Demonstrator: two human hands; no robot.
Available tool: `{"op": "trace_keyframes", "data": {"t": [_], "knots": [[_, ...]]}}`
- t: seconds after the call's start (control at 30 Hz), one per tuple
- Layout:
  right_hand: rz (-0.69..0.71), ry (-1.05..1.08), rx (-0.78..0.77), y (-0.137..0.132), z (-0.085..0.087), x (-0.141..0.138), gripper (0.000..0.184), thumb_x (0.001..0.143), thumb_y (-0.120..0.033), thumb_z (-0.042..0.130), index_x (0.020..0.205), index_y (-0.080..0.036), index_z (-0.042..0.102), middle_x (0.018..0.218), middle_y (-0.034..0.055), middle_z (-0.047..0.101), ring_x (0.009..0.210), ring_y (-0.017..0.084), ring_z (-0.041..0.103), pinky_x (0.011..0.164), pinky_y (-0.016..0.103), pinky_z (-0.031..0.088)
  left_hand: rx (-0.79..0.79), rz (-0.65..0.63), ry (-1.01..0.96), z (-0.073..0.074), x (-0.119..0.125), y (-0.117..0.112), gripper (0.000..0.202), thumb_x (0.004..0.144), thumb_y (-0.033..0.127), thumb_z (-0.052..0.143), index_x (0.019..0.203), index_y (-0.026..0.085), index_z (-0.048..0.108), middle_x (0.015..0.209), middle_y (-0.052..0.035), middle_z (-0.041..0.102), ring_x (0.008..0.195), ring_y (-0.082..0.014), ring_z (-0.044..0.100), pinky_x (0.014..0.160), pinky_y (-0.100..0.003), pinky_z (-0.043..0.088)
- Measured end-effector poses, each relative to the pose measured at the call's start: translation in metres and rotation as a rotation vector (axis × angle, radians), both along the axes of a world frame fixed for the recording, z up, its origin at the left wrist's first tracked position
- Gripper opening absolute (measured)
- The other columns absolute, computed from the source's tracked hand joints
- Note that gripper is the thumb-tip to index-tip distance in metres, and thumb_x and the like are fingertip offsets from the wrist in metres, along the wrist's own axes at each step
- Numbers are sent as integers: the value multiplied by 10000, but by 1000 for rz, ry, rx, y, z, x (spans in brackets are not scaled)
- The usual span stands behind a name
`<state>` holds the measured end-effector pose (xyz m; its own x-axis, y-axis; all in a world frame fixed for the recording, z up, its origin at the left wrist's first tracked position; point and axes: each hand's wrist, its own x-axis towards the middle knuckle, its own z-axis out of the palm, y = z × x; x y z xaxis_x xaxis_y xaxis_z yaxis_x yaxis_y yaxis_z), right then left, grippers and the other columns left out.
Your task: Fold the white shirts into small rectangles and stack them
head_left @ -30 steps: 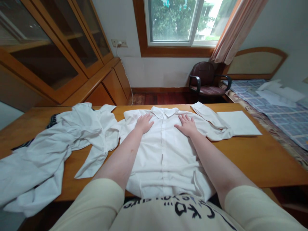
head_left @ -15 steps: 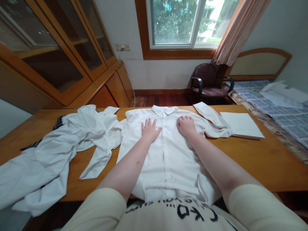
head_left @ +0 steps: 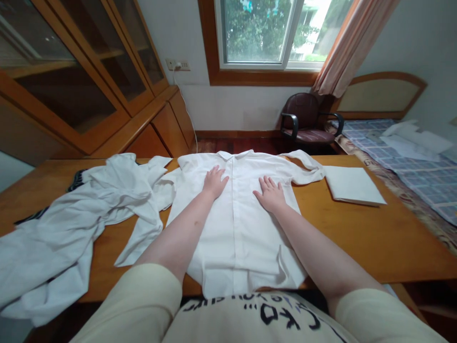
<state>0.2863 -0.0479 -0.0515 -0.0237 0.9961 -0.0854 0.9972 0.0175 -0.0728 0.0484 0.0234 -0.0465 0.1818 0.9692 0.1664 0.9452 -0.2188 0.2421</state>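
Note:
A white button-up shirt [head_left: 237, 224] lies front up on the wooden table [head_left: 374, 233], collar toward the window and hem hanging over the near edge. My left hand [head_left: 214, 181] lies flat and open on the shirt's chest left of the button line. On the other side of that line my right hand [head_left: 269, 193] rests flat with its fingers spread. One sleeve [head_left: 303, 164] stretches out to the right, up to a folded white cloth [head_left: 352, 186].
A heap of crumpled white garments [head_left: 78, 214] covers the table's left part. A wooden glass-door cabinet [head_left: 82, 81] stands at left. Behind the table are a dark armchair [head_left: 307, 121], a window and a bed [head_left: 421, 166] with white cloths.
The shirt has been slid away from me and a little left. Its right sleeve now lies straighter. Both hands stay flat on the chest, the right one slightly lower.

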Motion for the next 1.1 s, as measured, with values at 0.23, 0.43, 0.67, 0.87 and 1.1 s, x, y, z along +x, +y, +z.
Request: {"op": "trace_keyframes", "data": {"t": [0.23, 0.43, 0.67, 0.87, 1.1], "knots": [[3, 21, 11, 7, 1, 2, 711, 927, -598, 218, 1514, -200, 194, 1584, 72, 151, 1445, 236, 108, 1132, 512, 80, -59, -62, 84, 1, 12, -36, 455, 905, 421, 414, 1289, 215, 545, 1371, -101, 528, 1287, -275, 436, 1077, -449, 307], [-24, 33, 9, 14, 1, 3, 699, 925, -587, 245, 1510, -206, 211, 1582, 64, 163, 1444, 226, 115, 1136, 505, 84, -154, -111, 170, -6, 11, -28, 629, 929, 521, 292, 1488, 232, 277, 1566, -65, 234, 1437, -258, 189, 1147, -496, 145], [-23, 30, 21, 36, 2, 8, 702, 923, -600, 248, 1506, -210, 227, 1578, 74, 183, 1439, 229, 137, 1135, 496, 98, -82, -91, 105, -3, 15, -8, 549, 928, 453, 345, 1407, 199, 425, 1516, -83, 353, 1397, -249, 282, 1141, -443, 191], [-8, 22, 36, 48, 1, 9, 697, 926, -595, 248, 1506, -209, 226, 1577, 84, 185, 1435, 237, 146, 1127, 501, 108, 52, -255, 119, 11, 22, -23, 323, 901, 236, 413, 1137, 194, 628, 1294, -89, 572, 1198, -230, 493, 1053, -376, 330], [-4, 9, 57, 49, -2, 9, 693, 932, -587, 224, 1504, -196, 232, 1576, 95, 186, 1434, 239, 152, 1123, 502, 111, 41, -906, 79, 11, 64, -95, 266, 885, 217, 456, 1049, 186, 663, 1105, -76, 662, 1031, -213, 571, 964, -370, 394]]}}
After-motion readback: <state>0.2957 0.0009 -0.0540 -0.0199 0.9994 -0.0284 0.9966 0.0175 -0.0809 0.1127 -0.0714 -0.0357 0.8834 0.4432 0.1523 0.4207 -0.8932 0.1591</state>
